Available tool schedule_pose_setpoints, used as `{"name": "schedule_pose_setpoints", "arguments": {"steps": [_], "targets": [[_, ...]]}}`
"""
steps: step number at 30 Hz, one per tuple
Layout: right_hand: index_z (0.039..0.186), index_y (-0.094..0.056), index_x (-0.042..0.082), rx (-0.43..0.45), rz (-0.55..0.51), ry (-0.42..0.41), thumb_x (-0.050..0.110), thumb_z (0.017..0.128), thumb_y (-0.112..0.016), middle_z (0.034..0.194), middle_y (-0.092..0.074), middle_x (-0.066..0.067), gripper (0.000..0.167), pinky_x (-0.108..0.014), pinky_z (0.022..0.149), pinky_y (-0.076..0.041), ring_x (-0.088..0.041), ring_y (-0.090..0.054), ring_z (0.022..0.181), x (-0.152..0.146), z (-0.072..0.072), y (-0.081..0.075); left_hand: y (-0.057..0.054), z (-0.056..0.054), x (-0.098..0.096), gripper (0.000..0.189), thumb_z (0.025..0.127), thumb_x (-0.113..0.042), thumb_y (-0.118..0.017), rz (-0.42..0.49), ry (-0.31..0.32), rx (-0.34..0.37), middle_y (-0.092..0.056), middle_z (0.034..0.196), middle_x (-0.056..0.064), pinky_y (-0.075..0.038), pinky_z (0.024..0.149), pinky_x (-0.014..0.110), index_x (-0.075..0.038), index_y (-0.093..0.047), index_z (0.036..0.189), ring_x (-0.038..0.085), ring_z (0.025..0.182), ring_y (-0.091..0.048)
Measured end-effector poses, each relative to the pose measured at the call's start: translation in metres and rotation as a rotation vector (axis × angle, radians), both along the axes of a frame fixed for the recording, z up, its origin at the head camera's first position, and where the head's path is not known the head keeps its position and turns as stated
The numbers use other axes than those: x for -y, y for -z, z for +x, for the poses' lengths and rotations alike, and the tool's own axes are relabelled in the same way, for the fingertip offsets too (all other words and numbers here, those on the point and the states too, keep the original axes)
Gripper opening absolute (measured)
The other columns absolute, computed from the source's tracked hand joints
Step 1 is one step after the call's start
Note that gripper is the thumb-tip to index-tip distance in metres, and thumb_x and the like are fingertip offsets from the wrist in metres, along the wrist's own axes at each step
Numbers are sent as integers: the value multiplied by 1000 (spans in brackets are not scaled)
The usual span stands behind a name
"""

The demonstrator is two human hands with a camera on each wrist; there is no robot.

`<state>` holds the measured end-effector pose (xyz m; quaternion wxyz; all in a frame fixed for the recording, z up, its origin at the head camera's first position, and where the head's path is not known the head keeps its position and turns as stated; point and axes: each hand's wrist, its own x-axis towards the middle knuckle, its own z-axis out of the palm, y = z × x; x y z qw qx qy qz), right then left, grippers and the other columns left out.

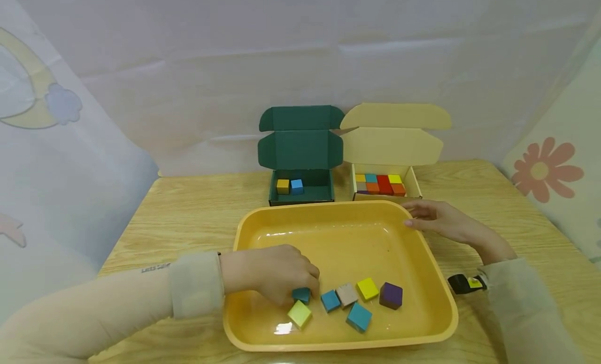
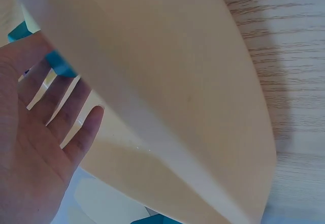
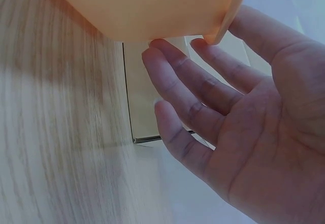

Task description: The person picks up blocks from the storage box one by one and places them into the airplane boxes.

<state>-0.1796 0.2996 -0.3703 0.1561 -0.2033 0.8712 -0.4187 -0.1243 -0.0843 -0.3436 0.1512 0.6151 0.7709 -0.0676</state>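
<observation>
My left hand reaches down into the yellow tray, thumb and fingers around a dark teal cube. In the left wrist view this teal cube shows between thumb and fingers, partly hidden by the tray wall. Just in front of that hand lies a pale yellow cube. Blue cubes, a pinkish wooden cube, a bright yellow cube and a purple cube lie to its right. My right hand holds the tray's far right corner, thumb over the rim and fingers outside.
Behind the tray stands an open green box with an orange-yellow and a blue cube inside. Beside it, an open cream box holds several coloured cubes. Both lids stand upright near the back cloth. Everything rests on a wooden table.
</observation>
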Motion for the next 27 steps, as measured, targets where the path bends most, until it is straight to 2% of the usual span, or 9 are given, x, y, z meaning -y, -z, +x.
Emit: {"name": "schedule_pose_setpoints", "arguments": {"steps": [10, 18, 24, 27], "targets": [[139, -48, -7, -4, -8, 0, 14, 99, -62, 118, -66, -19, 48, -25, 81, -53, -8, -65, 98, 0, 0, 1, 3, 1, -1, 29, 87, -16, -71, 9, 17, -14, -62, 104, -16, -48, 72, 19, -29, -74, 113, 0, 82, -56], [139, -49, -7, -2, -8, 1, 14, 99, -62, 118, -66, -19, 47, -25, 81, -53, -8, -65, 98, 0, 0, 1, -1, 3, -4, 29, 88, -14, -71, -34, 16, -23, -63, 104, -15, -48, 75, 21, -28, -73, 114, 2, 83, -58], [139, -48, -7, -4, 5, 0, 15, 99, -62, 118, -66, -18, 48, -26, 82, -53, -12, -65, 99, 0, -1, 1, -3, 3, -7, 27, 89, -13, -70, -17, 64, -60, -63, 102, -14, -47, 73, 20, -26, -73, 111, 3, 79, -57], [139, -48, -7, -4, 4, -2, 14, 99, -62, 118, -67, -17, 47, -26, 82, -53, -12, -65, 99, 0, -1, 1, -7, 2, -9, 23, 90, -17, -70, -19, 63, -81, -64, 102, -15, -47, 73, 20, -27, -73, 111, 3, 80, -58]]}}
